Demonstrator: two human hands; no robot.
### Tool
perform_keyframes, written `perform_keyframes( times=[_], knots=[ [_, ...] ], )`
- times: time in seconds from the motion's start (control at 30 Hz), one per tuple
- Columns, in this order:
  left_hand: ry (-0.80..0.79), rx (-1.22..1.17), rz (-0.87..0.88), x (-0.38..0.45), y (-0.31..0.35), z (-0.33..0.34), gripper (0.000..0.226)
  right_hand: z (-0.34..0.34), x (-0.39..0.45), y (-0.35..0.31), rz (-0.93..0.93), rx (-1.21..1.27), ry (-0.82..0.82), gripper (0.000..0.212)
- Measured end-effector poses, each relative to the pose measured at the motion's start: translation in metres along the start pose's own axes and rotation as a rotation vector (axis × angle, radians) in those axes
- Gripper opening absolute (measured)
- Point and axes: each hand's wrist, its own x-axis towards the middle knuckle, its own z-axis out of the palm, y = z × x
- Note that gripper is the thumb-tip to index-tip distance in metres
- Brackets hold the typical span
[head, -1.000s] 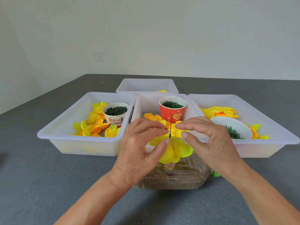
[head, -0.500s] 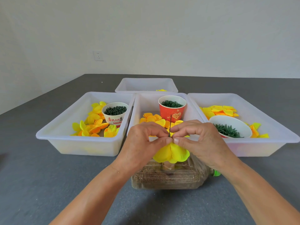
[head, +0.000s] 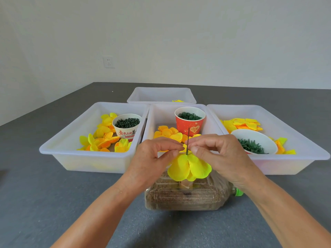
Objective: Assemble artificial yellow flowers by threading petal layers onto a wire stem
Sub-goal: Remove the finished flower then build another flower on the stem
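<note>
A thin dark green wire stem [head: 188, 138] stands upright in front of the middle tray. A yellow petal layer [head: 189, 167] is threaded on it and hangs just below my fingers. My left hand [head: 154, 158] pinches the petal layer from the left. My right hand [head: 220, 154] pinches it from the right, fingertips close against the wire. The stem's foot is hidden behind the petals, above a sand-filled plastic bottle [head: 188, 196] lying on its side.
Three white trays stand side by side: the left tray [head: 59, 149] with yellow-orange flowers and a white cup [head: 126, 126] of green pieces, the middle tray [head: 155, 113] with a red cup [head: 190, 119], the right tray [head: 304, 140] with petals and a white bowl [head: 254, 142]. A fourth tray [head: 161, 94] sits behind.
My hands closed in on the wire and pressed the petal layer down the stem; more bare wire now shows above my fingertips.
</note>
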Motion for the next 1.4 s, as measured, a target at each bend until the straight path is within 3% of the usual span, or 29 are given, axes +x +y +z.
perform_keyframes(
  times=[0.53,0.63,0.73,0.9,1.0,1.13,1.2,1.4],
  knots=[
    [0.076,-0.158,0.001,0.004,0.0,0.009,0.007,0.005,0.008,0.0,0.054,-0.12,-0.081,0.012],
    [0.068,-0.149,0.003,0.003,0.0,0.011,0.013,-0.01,0.011,-0.002,0.179,0.055,-0.208,0.017],
    [0.058,-0.105,-0.011,0.005,-0.001,0.014,0.016,-0.028,0.019,0.004,0.229,0.125,-0.093,0.016],
    [0.007,-0.087,-0.024,0.01,-0.004,0.011,0.019,-0.034,0.054,0.029,0.26,-0.078,0.062,0.012],
    [-0.025,-0.082,-0.038,0.011,-0.007,0.009,0.018,-0.024,0.082,0.051,0.312,-0.355,-0.035,0.011],
    [-0.036,-0.1,-0.042,0.011,-0.007,0.009,0.016,-0.002,0.108,0.075,0.369,-0.861,-0.333,0.044],
    [-0.036,-0.114,-0.042,0.01,-0.008,0.009,0.015,0.008,0.115,0.082,0.401,-1.028,-0.425,0.047],
    [-0.033,-0.147,-0.056,0.008,-0.008,0.009,0.014,0.015,0.12,0.089,0.399,-1.082,-0.386,0.034]
  ],
)
